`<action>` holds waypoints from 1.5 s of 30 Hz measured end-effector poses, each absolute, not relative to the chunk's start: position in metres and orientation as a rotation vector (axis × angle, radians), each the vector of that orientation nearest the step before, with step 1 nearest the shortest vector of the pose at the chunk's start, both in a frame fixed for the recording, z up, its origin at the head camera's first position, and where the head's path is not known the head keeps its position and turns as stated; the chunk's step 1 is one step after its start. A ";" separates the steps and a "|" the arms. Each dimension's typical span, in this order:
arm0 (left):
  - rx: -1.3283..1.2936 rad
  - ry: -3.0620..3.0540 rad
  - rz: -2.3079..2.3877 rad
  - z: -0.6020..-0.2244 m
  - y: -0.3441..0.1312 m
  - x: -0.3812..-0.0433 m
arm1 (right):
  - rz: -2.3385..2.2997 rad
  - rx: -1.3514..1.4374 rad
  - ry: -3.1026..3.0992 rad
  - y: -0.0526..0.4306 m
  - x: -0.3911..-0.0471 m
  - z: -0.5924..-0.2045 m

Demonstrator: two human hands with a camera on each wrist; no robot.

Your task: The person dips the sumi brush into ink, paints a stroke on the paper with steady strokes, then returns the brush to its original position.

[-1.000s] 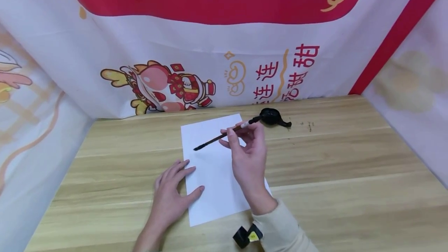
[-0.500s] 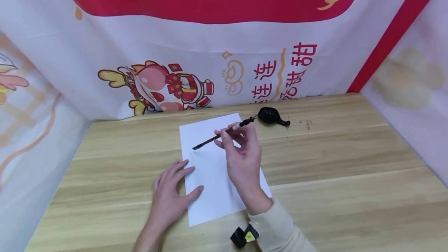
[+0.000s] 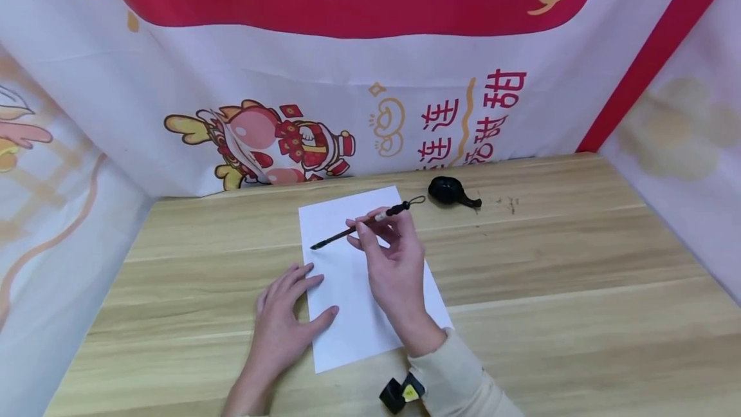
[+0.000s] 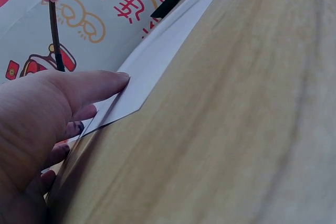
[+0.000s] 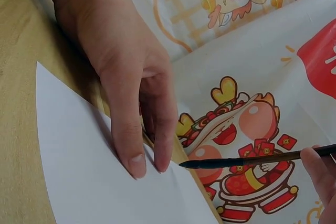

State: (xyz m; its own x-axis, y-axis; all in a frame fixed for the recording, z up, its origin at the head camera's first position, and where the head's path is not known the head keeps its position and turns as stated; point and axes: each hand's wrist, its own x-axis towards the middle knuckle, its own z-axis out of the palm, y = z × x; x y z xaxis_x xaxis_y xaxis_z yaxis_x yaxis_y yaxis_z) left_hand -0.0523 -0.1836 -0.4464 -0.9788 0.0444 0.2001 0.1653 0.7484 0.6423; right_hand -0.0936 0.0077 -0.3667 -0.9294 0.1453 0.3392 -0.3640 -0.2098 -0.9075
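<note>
- A glossy black vessel (image 3: pixel 446 191) with a narrow neck sits at 1 o'clock from the right hand (image 3: pixel 399 269); printed cloth (image 3: pixel 324 69) rises at 12.
- The right hand partly covers the smooth white paper (image 3: pixel 359 333) on the wood-grained table (image 3: pixel 550 262).
- The slim brush (image 3: pixel 336 237) slants over the paper, dark tip toward 8 o'clock, looped tail toward 2; whether the tip touches, I cannot tell.
- Right thumb and fingers pinch its shaft; the left hand (image 3: pixel 283 317), fingers spread, rests on the paper's edge at 8.
</note>
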 end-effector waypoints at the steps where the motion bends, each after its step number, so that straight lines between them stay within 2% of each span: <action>1: -0.163 -2.780 -1.045 -0.446 -0.184 -0.052 | 2.203 0.256 -1.734 0.007 -0.093 -0.367; 45: -0.169 -2.761 -1.036 -0.447 -0.184 -0.052 | 2.130 0.244 -1.825 0.003 -0.093 -0.376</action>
